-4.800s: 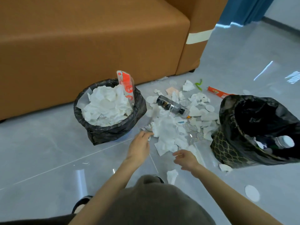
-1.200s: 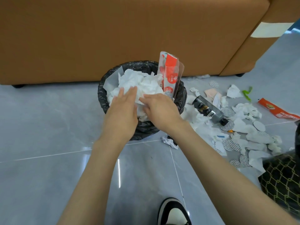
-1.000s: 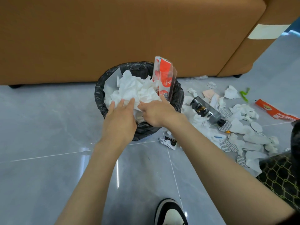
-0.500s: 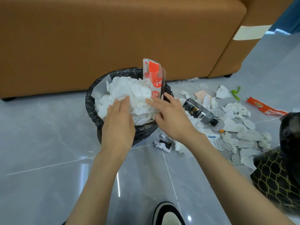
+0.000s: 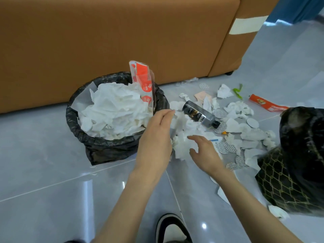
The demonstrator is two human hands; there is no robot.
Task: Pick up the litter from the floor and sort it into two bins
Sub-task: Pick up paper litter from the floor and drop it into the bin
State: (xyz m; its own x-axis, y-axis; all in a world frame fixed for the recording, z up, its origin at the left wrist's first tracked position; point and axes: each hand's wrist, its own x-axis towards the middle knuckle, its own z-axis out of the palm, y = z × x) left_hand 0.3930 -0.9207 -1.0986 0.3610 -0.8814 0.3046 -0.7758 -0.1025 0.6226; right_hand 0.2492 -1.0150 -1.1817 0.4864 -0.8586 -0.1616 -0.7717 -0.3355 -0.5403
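Observation:
A black-lined bin (image 5: 98, 137) on the left is heaped with white tissue (image 5: 115, 109), and a red and white carton (image 5: 142, 81) stands upright in it. A second bin (image 5: 289, 181), dark with a gold net pattern, is at the right edge. Between them lies a spread of white tissue litter (image 5: 184, 146), round foil seals and a black bottle (image 5: 199, 115). My left hand (image 5: 155, 135) hovers open just right of the left bin. My right hand (image 5: 205, 153) is open, fingers spread over the crumpled tissue on the floor, holding nothing.
A brown sofa (image 5: 122, 41) runs along the back. An orange wrapper (image 5: 266, 105) and a green scrap (image 5: 237, 91) lie far right. My shoe (image 5: 172, 228) is at the bottom. Grey tiled floor (image 5: 43, 190) stretches left of the bins.
Both hands have left the tissue heap in the left bin and moved right, down to the litter on the floor. The tissue stays in the bin.

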